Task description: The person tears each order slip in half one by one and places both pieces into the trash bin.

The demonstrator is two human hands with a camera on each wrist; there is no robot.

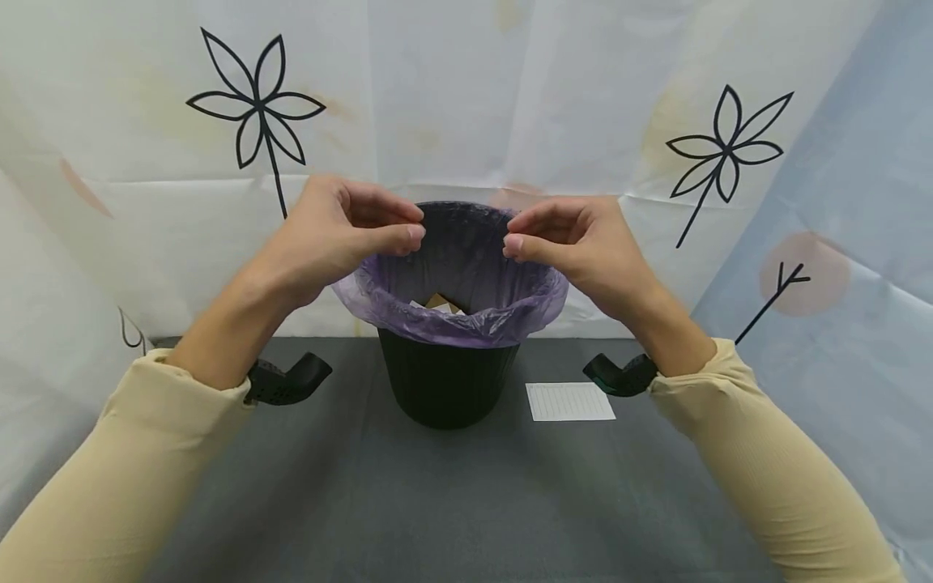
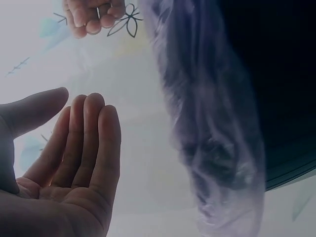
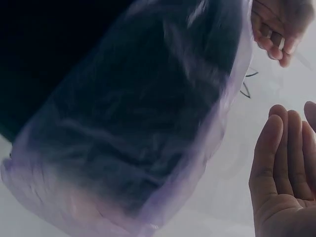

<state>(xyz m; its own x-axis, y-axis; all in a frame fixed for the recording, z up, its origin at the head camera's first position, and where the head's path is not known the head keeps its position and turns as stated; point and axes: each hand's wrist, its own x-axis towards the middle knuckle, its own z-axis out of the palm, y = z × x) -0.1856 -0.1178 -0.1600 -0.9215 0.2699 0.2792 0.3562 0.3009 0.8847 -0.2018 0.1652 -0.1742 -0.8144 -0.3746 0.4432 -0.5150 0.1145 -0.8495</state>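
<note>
A dark bin (image 1: 448, 380) stands upright on the table, lined with a thin purple bag (image 1: 466, 320) folded over its rim. Bits of card and paper (image 1: 440, 304) lie inside it. My left hand (image 1: 350, 223) is above the bin's left rim, fingers nearly straight and the thumb apart from them. Across from it, my right hand (image 1: 576, 243) is over the right rim in a similar pose. Neither hand holds anything. In the left wrist view the purple bag (image 2: 207, 123) hangs beside the left hand (image 2: 74, 163); the right wrist view shows the bag (image 3: 148, 123) left of the right hand (image 3: 289, 168).
A white lined card (image 1: 570, 402) lies on the grey table (image 1: 437, 502) to the right of the bin. Behind stands a pale cloth backdrop (image 1: 452, 97) with black flower drawings. Black devices (image 1: 287, 380) are strapped to both wrists.
</note>
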